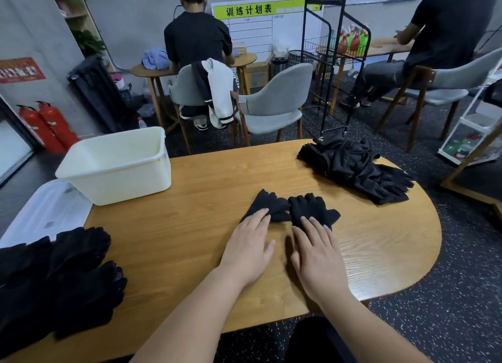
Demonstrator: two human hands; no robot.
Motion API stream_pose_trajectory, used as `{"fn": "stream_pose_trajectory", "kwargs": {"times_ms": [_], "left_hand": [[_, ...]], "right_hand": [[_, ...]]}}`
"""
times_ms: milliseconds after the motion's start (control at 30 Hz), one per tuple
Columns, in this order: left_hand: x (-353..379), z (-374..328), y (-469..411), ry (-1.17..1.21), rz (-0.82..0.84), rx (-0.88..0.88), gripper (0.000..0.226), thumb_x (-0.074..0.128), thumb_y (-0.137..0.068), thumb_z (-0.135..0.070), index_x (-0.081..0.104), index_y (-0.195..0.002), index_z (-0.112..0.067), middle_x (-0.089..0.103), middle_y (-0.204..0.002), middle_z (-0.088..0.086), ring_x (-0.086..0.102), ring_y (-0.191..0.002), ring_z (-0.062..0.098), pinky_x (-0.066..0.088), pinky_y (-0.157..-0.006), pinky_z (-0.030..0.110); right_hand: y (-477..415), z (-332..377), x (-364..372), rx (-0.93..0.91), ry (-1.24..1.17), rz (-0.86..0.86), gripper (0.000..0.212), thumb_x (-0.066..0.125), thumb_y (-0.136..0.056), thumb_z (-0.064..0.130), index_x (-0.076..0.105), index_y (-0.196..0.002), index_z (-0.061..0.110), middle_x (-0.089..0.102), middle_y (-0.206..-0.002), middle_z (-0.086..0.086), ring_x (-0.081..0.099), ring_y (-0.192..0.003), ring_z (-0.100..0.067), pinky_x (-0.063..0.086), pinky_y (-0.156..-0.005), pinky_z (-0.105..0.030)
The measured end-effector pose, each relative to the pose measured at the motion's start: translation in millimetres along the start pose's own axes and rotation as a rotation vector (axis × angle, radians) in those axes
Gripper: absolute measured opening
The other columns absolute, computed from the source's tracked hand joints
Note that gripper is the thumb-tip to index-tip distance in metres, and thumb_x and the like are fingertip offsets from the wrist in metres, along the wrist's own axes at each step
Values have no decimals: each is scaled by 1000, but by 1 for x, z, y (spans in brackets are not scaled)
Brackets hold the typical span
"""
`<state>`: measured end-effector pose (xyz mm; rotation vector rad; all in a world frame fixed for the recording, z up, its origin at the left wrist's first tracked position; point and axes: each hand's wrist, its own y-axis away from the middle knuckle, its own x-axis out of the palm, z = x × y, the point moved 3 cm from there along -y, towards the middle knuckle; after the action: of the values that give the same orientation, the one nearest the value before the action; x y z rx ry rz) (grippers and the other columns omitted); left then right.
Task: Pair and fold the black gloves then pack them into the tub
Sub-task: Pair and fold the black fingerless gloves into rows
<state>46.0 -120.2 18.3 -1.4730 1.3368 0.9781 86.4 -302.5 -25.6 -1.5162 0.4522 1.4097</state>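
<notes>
Two black gloves lie side by side in the middle of the wooden table (190, 227): a left glove (267, 203) and a right glove (311, 209). My left hand (248, 247) lies flat, its straight fingertips touching the left glove's near edge. My right hand (317, 250) is flat too, fingertips resting on the right glove's near edge. A heap of loose black gloves (353, 168) sits at the far right. More black gloves (62, 278) lie at the near left. The cream tub (116, 164) stands at the far left, its visible inside bare.
A clear plastic lid (46, 210) lies beside the tub at the left edge. Grey chairs (274, 102), a black wire rack (334, 64) and two seated people are beyond the table. The table's right end is rounded.
</notes>
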Motion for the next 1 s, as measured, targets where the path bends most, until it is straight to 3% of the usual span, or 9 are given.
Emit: {"fn": "stream_pose_trajectory", "kwargs": {"times_ms": [167, 233, 333, 400, 467, 600, 733, 900, 1000], "left_hand": [[-38, 9, -9, 598, -319, -268, 50, 55, -109, -31, 47, -158, -25, 37, -159, -21, 40, -143, 1, 38, -119, 27], [-37, 21, -3, 716, -336, -425, 49, 55, -109, -34, 48, -157, -26, 42, -153, -20, 43, -139, 3, 40, -114, 28], [-14, 47, 18, 383, -179, -573, 55, 45, -109, -49, 46, -158, -22, 44, -158, -5, 35, -147, 18, 34, -119, 36], [3, 59, 35, 153, -95, -584, 62, 40, -108, -55, 40, -160, -21, 34, -164, 3, 21, -153, 26, 29, -125, 44], [10, 61, 46, 57, -117, -557, 65, 39, -108, -55, 29, -164, -22, 21, -168, 5, 12, -156, 27, 25, -127, 47], [10, 56, 57, -87, -180, -401, 67, 38, -109, -52, 19, -167, -25, 5, -174, 5, 3, -161, 26, 20, -130, 46], [20, 53, 60, -184, -78, -163, 64, 17, -110, -56, 27, -166, -27, 19, -174, -4, 10, -161, 15, 5, -133, 42], [22, 55, 61, -146, -61, -167, 66, 14, -109, -57, 32, -165, -28, 24, -172, -7, 15, -159, 13, 8, -133, 40], [22, 56, 62, -130, -50, -174, 66, 13, -109, -58, 33, -164, -30, 23, -172, -8, 15, -159, 13, 11, -132, 40]], "right_hand": [[0, 0, -2, 35, 12, 14, 51, 44, -103, 39, 55, -148, 16, 41, -163, -9, 28, -156, -29, 23, -128, -49], [0, -1, -1, 52, 10, 11, 51, 44, -103, 40, 56, -147, 17, 43, -162, -9, 30, -155, -29, 24, -127, -48], [-1, -2, -1, 76, 8, 24, 52, 42, -103, 41, 57, -146, 17, 48, -158, -9, 35, -151, -28, 28, -125, -48], [-1, -1, -1, 87, 14, 36, 52, 39, -103, 41, 59, -144, 16, 53, -154, -8, 40, -148, -28, 29, -125, -48], [-2, 0, -2, 90, 14, 34, 52, 37, -102, 41, 62, -141, 16, 58, -149, -7, 45, -144, -27, 31, -124, -48], [-2, 1, -1, 90, 18, 25, 49, 39, -102, 40, 66, -135, 16, 63, -142, -6, 51, -138, -26, 35, -121, -48], [-3, 1, 1, 70, 24, 59, 49, 36, -103, 42, 66, -133, 20, 64, -142, -3, 52, -139, -23, 33, -122, -48], [-3, 2, 4, -1, 30, 88, 52, 32, -106, 45, 60, -143, 24, 55, -154, 3, 40, -150, -18, 27, -126, -46], [-3, -2, -3, 127, -2, 1, 46, 41, -109, 44, 55, -146, 20, 49, -155, -4, 37, -149, -27, 32, -122, -50]]}}
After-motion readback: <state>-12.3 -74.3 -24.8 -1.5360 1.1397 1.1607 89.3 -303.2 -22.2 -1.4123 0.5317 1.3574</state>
